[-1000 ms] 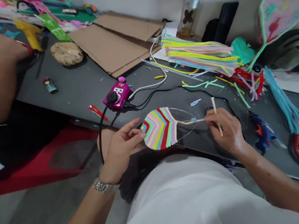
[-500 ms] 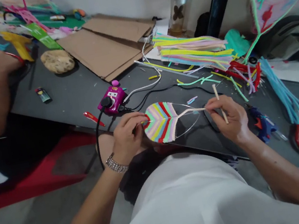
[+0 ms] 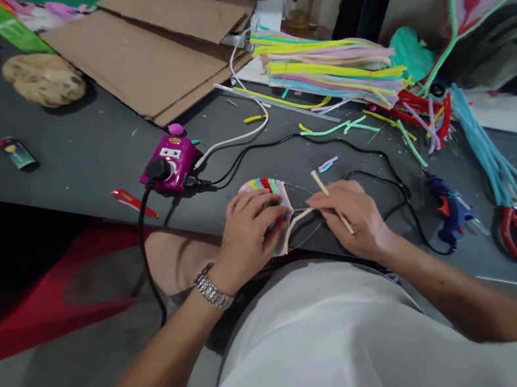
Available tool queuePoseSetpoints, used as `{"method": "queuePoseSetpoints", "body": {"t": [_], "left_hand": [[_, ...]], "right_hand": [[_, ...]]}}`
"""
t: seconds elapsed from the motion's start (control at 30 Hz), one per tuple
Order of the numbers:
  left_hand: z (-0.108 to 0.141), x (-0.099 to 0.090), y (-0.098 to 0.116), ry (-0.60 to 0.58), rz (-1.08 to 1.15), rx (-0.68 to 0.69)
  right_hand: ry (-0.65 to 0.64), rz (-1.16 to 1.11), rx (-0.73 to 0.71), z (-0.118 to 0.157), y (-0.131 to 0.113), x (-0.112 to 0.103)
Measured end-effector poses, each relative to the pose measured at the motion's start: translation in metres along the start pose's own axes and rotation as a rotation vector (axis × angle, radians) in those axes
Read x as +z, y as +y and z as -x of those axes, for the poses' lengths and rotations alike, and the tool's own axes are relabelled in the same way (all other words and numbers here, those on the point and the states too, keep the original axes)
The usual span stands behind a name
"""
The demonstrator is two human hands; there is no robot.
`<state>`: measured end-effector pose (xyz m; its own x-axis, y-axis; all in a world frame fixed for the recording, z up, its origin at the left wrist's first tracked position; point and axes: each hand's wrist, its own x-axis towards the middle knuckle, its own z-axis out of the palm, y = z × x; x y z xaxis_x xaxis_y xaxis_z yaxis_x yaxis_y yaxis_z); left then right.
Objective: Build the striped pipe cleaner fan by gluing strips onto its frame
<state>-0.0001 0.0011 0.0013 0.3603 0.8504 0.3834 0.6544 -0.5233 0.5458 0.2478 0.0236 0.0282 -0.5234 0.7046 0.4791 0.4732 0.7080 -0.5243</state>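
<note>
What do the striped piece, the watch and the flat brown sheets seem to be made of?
Striped piece: possibly fuzzy craft strips, matte; the soft-looking coloured ridges suggest it, but much is covered, so the fibre stays uncertain.
Watch: likely polished metal; the linked band glints.
Brown sheets: apparently cardboard, matte; plain tan faces and stiff, straight-cut edges.
</note>
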Motion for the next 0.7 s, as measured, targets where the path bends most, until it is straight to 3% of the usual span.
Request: {"method": "queuePoseSetpoints", "body": {"t": [0.27,0.5,0.7], "left_hand": [[-0.002,0.003,0.004,0.006,-0.058,-0.019],[-0.003,0.005,0.003,0.018,-0.083,-0.007],[-0.002,0.006,0.003,0.028,-0.084,-0.009]], "right_hand": [[0.009,-0.130,0.033,-0.008,-0.006,-0.001],[-0.015,-0.155,0.267,-0.027,-0.002,0.014],[-0.050,-0.060,0.158,-0.035,0.003,0.026]]}}
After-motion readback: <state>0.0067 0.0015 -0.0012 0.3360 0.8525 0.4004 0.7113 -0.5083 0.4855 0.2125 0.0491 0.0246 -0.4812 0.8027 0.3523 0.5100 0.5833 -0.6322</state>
